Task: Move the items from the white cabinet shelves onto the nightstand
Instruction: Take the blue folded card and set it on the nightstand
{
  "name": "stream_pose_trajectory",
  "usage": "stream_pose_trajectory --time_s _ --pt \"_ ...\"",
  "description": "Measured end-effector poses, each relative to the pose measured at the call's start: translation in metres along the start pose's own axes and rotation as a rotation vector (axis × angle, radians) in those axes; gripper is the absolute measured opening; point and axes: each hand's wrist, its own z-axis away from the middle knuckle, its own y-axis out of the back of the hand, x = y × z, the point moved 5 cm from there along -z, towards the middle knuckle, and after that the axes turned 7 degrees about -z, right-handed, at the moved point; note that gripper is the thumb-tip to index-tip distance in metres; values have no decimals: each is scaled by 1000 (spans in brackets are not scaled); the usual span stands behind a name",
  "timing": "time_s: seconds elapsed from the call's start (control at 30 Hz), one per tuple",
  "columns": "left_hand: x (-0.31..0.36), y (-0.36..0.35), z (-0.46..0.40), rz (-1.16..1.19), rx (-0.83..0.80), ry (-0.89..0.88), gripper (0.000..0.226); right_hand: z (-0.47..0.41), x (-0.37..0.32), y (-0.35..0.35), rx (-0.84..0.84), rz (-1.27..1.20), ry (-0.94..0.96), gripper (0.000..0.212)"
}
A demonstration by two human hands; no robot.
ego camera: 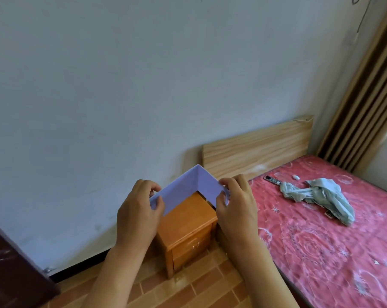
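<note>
The bed (334, 232) is the largest thing, and it fills the space to the right of the nightstand (185, 227). It carries a pink patterned cover, and its pale wooden headboard (257, 147) stands against the wall behind and to the right of the nightstand. A striped brown curtain (365, 103) hangs far to the right of the nightstand, past the head of the bed. The nightstand itself is orange-brown wood and stands on the brick-pattern floor (188, 292), close to the wall and just beside the bed.

On the bed, well to the right of the nightstand, lies a crumpled pale green cloth (325, 196). A dark remote control (272, 180) lies near it, a little closer to the nightstand.

Above the top of the nightstand a lilac box (197, 187) is held in the air, with one corner pointing to the wall. The left hand (139, 216) holds its left side, with the fingers curled over the rim. The right hand (237, 205) holds its right side in the same way, with the thumb inside the wall. I cannot tell if the box touches the nightstand.
</note>
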Motion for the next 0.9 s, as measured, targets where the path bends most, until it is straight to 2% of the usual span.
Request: stream_pose_trajectory --time_s 0.47,0.9 --pt "-166 -60 -112 69 -75 64 22 -70 -25 -177 -84 64 -72 29" --pt "-227 -133 -174 69 -130 102 24 -127 21 -273 -185 72 -172 25"
